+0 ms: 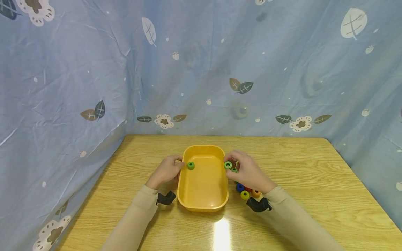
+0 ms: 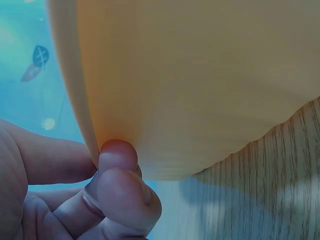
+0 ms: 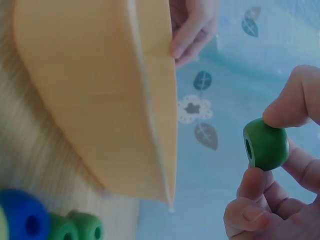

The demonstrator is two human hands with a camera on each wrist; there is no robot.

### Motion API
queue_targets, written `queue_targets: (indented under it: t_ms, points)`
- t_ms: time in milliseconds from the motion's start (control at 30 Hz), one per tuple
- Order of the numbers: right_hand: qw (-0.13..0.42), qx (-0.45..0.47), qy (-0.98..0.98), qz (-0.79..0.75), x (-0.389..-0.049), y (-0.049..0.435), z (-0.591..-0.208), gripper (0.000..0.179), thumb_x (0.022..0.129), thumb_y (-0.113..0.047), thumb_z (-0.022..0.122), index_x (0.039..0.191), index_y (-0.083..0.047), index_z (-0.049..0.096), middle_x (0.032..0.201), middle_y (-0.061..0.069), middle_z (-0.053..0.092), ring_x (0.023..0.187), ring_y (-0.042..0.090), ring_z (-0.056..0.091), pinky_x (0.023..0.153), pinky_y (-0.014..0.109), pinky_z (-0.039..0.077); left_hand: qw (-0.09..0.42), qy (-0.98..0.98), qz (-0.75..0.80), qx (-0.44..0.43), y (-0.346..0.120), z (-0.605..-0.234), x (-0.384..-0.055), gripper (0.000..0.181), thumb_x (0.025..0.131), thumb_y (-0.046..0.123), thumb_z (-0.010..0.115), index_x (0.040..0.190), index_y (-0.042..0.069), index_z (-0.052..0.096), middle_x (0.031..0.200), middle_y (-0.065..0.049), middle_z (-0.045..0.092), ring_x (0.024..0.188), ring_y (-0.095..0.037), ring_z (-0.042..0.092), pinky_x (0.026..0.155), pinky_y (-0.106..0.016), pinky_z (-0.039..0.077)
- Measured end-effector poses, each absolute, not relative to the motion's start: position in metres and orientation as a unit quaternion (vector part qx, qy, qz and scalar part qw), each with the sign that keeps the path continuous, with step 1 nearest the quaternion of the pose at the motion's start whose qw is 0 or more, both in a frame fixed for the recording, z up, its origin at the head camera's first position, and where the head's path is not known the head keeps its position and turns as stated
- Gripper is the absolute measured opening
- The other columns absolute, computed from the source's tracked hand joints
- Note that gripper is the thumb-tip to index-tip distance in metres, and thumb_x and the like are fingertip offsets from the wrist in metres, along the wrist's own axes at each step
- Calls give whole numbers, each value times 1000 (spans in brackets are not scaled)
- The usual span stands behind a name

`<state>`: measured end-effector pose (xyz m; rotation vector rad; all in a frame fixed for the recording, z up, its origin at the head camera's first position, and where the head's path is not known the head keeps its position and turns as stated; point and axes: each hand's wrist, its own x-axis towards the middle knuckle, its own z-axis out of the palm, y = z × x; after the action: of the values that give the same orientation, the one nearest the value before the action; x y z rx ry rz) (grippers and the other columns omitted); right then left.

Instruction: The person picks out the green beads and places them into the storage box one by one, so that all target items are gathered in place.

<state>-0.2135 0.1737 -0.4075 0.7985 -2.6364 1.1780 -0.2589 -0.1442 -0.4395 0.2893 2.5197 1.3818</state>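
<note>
A yellow tray (image 1: 203, 184) sits on the table, and one green bead (image 1: 191, 166) lies inside near its left wall. My left hand (image 1: 170, 169) pinches the tray's left rim between thumb and fingers, as the left wrist view also shows. In my right hand (image 1: 246, 170), thumb and fingertips hold another green bead (image 3: 270, 145) by its sides, with its hole visible. That bead is just by the tray's right rim in the head view. Beneath and beside the right hand are more beads: blue (image 1: 240, 188), yellow (image 1: 245, 195), orange (image 1: 256, 194), red and green, partly hidden by the hand.
The wooden table (image 1: 301, 174) runs back to a blue patterned curtain (image 1: 201, 69) that hangs behind and on both sides. Black straps (image 1: 259, 204) are on both wrists. A bright light reflection shows on the table in front of the tray.
</note>
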Motion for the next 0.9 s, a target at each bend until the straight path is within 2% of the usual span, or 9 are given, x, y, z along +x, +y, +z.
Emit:
queue_targets:
  t_ms: [133, 300, 533, 700, 900]
  points:
    - [63, 280, -880, 378, -225, 161, -401, 22, 89, -8, 71, 107, -20, 67, 98, -2, 58, 82, 20, 54, 69, 27, 46, 121, 869, 470, 101, -144, -440, -259, 37, 108, 15, 55, 140, -3, 59, 65, -10, 64, 49, -21, 58, 50, -33, 52]
    - [54, 289, -882, 369, -237, 146, -394, 19, 90, -10, 71, 108, -15, 68, 102, 0, 61, 82, 18, 53, 71, 30, 47, 122, 867, 474, 92, -144, -440, -259, 36, 108, 15, 55, 139, -2, 60, 65, -9, 63, 54, -32, 61, 53, -38, 54]
    - [42, 301, -879, 366, -254, 121, -394, 21, 91, -12, 71, 112, -8, 69, 108, 4, 63, 84, 21, 58, 75, 33, 50, 122, 867, 474, 95, -145, -439, -258, 35, 108, 15, 55, 138, -2, 60, 66, -8, 64, 61, -41, 63, 54, -41, 55]
    - [18, 289, -881, 375, -263, 102, -399, 21, 91, -11, 73, 112, -9, 70, 107, 5, 63, 86, 23, 60, 77, 33, 52, 123, 869, 469, 96, -145, -439, -259, 36, 108, 15, 55, 139, -2, 59, 65, -9, 63, 58, -41, 63, 53, -41, 55]
    - [-14, 284, -875, 391, -274, 87, -412, 22, 91, -8, 74, 112, -4, 69, 105, 8, 62, 81, 17, 57, 75, 31, 52, 125, 869, 469, 100, -146, -441, -261, 35, 109, 16, 54, 139, 0, 59, 64, -8, 63, 57, -38, 63, 53, -40, 55]
